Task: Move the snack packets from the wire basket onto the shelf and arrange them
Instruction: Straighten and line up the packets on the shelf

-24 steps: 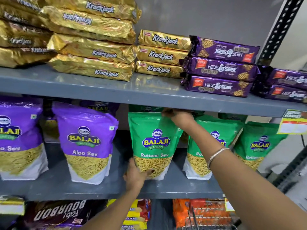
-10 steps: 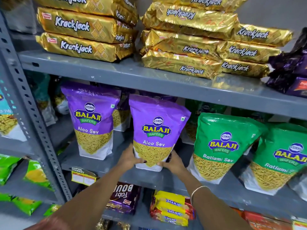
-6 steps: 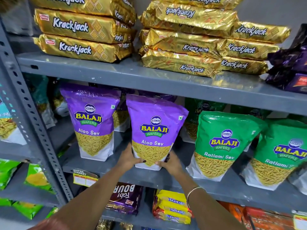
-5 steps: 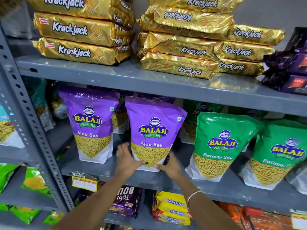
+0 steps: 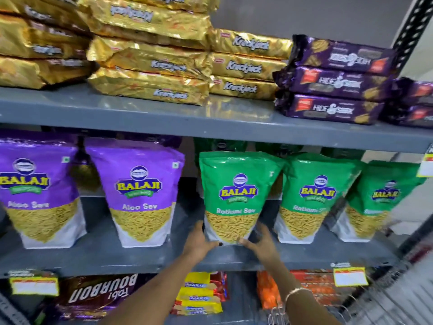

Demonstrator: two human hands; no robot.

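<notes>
Both hands are at the foot of a green Ratlami Sev packet (image 5: pixel 236 198) standing upright on the middle shelf (image 5: pixel 112 254); the left hand (image 5: pixel 199 240) cups its lower left corner with the thumb on the front, and the right hand (image 5: pixel 262 245) grips its lower right corner, fingers spread, a bracelet (image 5: pixel 294 293) on that wrist; two more green packets (image 5: pixel 316 198) stand just to its right, and two purple Aloo Sev packets (image 5: pixel 140 193) stand to its left with a gap between; on the upper shelf (image 5: pixel 140 113) lie stacked gold Krackjack packs (image 5: pixel 243 66) beside purple Hide & Seek packs (image 5: pixel 335 83); part of the wire basket (image 5: pixel 278 313) shows at the bottom edge, blurred.
</notes>
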